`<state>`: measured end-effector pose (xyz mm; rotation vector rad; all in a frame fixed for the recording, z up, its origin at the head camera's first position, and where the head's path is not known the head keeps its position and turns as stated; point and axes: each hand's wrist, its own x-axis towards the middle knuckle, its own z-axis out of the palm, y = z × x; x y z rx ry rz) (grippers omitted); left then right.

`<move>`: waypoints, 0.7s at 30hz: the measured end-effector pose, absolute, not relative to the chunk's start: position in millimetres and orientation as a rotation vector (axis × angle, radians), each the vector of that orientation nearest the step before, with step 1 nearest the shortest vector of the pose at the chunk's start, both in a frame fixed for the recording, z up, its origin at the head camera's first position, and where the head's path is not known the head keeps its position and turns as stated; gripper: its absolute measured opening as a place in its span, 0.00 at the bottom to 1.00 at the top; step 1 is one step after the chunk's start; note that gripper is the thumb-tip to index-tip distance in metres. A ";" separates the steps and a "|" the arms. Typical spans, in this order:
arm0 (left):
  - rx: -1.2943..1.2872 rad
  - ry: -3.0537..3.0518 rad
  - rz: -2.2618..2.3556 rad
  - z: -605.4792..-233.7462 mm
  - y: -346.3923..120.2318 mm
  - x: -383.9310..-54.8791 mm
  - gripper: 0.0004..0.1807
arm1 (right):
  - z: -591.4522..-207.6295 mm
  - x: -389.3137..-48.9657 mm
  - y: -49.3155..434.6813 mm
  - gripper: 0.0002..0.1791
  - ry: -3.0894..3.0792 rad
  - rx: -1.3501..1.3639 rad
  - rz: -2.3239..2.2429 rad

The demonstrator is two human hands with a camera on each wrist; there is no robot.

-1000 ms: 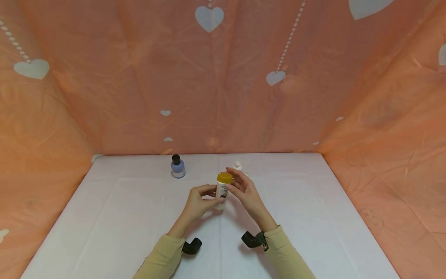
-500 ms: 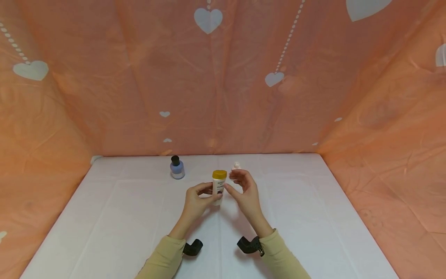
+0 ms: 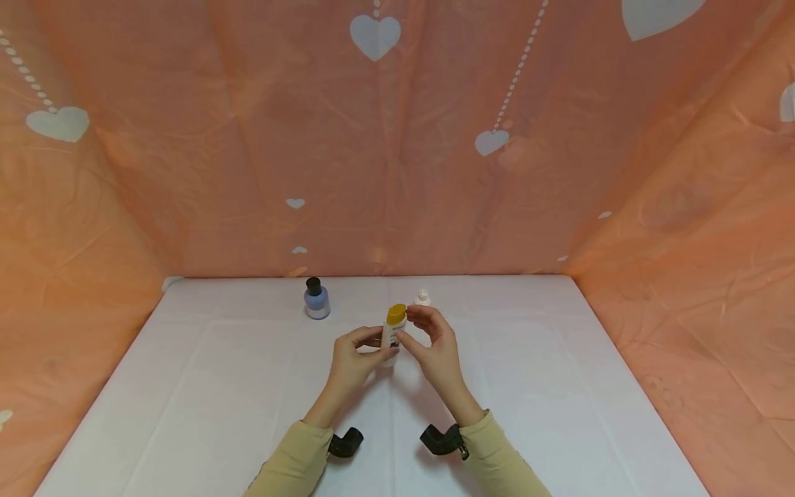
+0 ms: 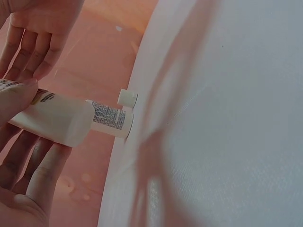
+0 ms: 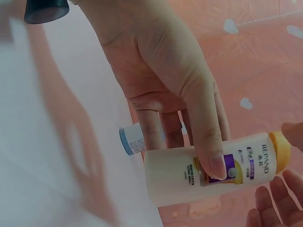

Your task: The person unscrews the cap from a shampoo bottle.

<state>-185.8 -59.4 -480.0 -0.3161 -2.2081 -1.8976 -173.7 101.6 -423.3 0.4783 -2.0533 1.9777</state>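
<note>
My left hand point(image 3: 351, 359) holds a small white bottle point(image 5: 165, 175) with a purple and gold label and a yellow cap point(image 3: 396, 315), its thumb across the front and its fingers behind. The bottle is raised above the table and leans slightly to the right. My right hand point(image 3: 439, 348) is at the bottle's upper end. Its thumb lies against the bottle near the cap, and its loosely bent fingers are beside the cap. In the left wrist view, the right hand's fingers point(image 4: 33, 47) stand apart from the bottle's body. Whether the cap is loosened cannot be seen.
At the back left of the white table point(image 3: 217, 386) stands a blue bottle point(image 3: 317, 304) with a black cap. Another white bottle point(image 3: 423, 297) stands behind my right hand, with a small white cylinder point(image 4: 128, 97) beside it. An orange cloth point(image 3: 385, 172) encloses the back and sides.
The bottle shifted left, stood nearly straight half a second ago, and now tilts right. The right hand's fingers drew away from the cap and have come back close to it.
</note>
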 end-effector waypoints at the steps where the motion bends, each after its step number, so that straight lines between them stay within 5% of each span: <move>1: -0.323 -2.213 -1.896 -474.5 -59.0 -184.3 0.18 | -422.5 -174.5 101.3 0.23 -2.063 0.478 1.969; 13: -0.364 -2.250 -1.942 -446.6 -58.1 -170.4 0.18 | -423.2 -177.6 98.9 0.18 -2.091 0.483 1.920; 21: -0.394 -2.234 -1.939 -482.7 -60.7 -189.1 0.20 | -422.3 -177.7 99.5 0.19 -2.078 0.495 1.975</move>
